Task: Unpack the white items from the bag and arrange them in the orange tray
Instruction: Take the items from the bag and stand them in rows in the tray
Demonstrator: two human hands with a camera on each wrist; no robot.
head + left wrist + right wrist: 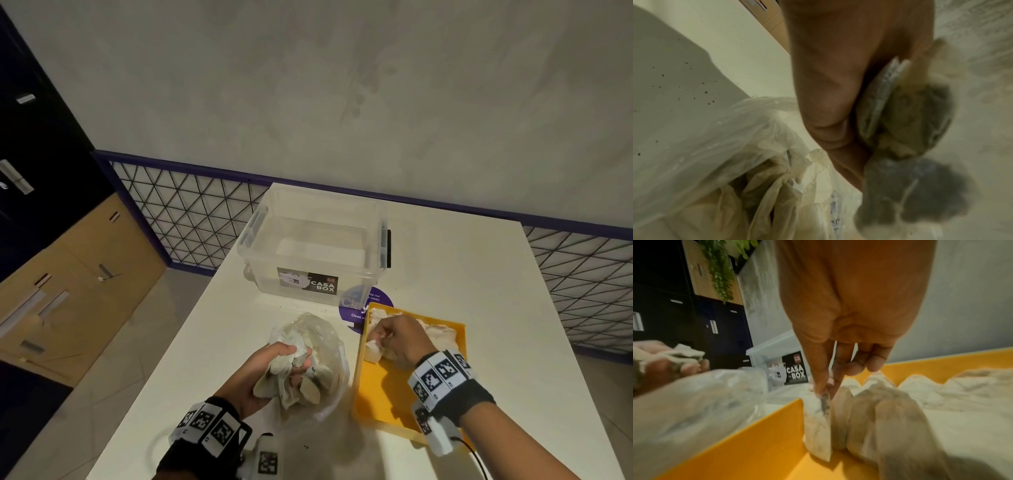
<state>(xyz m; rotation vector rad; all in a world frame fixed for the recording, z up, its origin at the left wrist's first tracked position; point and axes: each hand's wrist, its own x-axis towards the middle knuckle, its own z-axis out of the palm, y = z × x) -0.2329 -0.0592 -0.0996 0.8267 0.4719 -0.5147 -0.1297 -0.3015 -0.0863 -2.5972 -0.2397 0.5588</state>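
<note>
A clear plastic bag with several white packets inside lies on the white table. My left hand grips a bunch of white packets above the bag's mouth; these packets show past the palm in the left wrist view, over the bag. Right of the bag sits the orange tray, its far half filled with white packets. My right hand pinches the top of one white packet standing at the tray's left wall.
A clear lidless storage box with a "CASA BOX" label stands behind the bag and tray. A purple round sticker lies on the table between box and tray. The table's left edge drops to the floor; a mesh railing runs behind.
</note>
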